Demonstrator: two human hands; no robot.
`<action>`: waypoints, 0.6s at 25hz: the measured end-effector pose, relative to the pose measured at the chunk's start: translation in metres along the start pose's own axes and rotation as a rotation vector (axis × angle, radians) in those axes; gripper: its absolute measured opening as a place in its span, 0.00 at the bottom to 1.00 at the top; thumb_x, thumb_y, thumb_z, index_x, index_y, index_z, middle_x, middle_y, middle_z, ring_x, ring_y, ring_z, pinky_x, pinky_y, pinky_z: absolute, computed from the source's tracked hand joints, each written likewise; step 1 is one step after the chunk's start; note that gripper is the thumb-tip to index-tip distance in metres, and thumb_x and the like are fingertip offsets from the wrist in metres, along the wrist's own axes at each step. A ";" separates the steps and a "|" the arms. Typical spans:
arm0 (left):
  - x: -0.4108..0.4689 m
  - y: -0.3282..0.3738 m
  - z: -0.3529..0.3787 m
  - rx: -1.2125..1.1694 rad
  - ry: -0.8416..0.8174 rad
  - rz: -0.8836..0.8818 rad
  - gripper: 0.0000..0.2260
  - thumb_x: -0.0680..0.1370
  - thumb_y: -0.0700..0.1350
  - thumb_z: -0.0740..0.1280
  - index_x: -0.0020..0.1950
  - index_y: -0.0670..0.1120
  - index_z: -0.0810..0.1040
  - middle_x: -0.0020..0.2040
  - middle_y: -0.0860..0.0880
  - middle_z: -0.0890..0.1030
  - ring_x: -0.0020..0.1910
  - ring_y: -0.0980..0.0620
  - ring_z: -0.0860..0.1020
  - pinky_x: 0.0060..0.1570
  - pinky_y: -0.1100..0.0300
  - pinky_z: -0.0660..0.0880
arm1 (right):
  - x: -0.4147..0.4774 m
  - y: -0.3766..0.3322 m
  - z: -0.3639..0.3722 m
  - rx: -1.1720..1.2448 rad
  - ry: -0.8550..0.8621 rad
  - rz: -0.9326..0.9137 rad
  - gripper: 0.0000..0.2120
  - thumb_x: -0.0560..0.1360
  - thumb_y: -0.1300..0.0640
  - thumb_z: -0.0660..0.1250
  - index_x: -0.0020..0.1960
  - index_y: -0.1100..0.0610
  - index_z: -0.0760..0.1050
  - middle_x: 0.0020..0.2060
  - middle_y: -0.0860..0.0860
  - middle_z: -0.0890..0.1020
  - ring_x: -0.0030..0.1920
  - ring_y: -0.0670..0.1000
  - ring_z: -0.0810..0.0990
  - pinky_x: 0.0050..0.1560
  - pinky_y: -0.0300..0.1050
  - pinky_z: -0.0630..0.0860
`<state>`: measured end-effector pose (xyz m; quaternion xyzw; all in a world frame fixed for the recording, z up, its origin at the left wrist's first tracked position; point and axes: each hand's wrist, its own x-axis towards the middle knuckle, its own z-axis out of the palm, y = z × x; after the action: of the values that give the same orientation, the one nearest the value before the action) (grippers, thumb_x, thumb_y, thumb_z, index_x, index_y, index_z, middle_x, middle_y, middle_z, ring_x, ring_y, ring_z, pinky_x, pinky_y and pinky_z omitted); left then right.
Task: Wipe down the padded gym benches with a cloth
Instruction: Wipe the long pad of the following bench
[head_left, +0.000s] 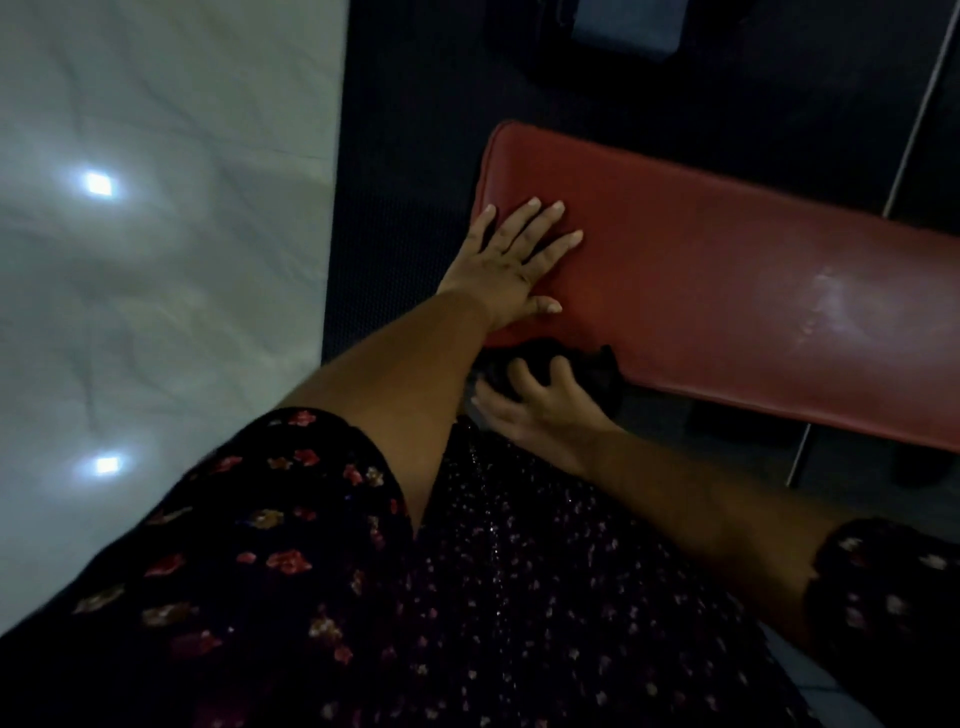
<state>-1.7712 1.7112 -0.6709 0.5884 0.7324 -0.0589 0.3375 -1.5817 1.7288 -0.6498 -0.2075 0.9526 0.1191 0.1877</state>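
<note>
Cloth (597, 376) (dark), in right hand (540, 410), against bench (727, 291)

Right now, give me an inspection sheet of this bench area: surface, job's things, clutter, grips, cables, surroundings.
Surface: red padded bench, with a pale worn or shiny patch toward its right part.
Job's things: dark cloth, bunched against the bench's near edge.
Clutter: nothing seen.
Grips: left hand lies flat on the pad near its end, fingers spread; right hand has its fingers curled round the cloth.
Cables: nothing seen.
Surroundings: dark mat under the bench; pale glossy floor to the left with two light reflections; metal bar at upper right; a dark shape at the top, too dim to identify.
</note>
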 end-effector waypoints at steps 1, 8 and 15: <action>0.000 0.000 -0.001 0.001 -0.009 -0.009 0.34 0.81 0.65 0.49 0.78 0.57 0.33 0.78 0.51 0.31 0.77 0.49 0.32 0.74 0.43 0.32 | 0.015 -0.003 -0.010 -0.020 -0.031 -0.065 0.29 0.76 0.47 0.62 0.74 0.52 0.63 0.74 0.52 0.60 0.64 0.63 0.66 0.45 0.59 0.73; -0.016 0.000 0.025 0.002 0.292 0.019 0.26 0.84 0.58 0.48 0.81 0.55 0.48 0.81 0.50 0.49 0.80 0.49 0.48 0.77 0.47 0.44 | -0.056 0.037 0.024 0.055 0.125 -0.037 0.23 0.75 0.50 0.62 0.70 0.49 0.69 0.66 0.50 0.71 0.54 0.62 0.72 0.38 0.54 0.74; -0.070 0.088 0.098 -0.883 0.612 -0.895 0.30 0.81 0.58 0.54 0.80 0.44 0.55 0.79 0.44 0.58 0.77 0.43 0.58 0.75 0.45 0.58 | -0.060 0.131 0.013 0.331 0.321 0.052 0.25 0.74 0.51 0.58 0.71 0.45 0.65 0.66 0.55 0.70 0.52 0.64 0.70 0.40 0.56 0.75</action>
<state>-1.6442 1.6327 -0.6788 0.0281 0.9219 0.2795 0.2667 -1.5843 1.8694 -0.6170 -0.1656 0.9819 -0.0685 0.0621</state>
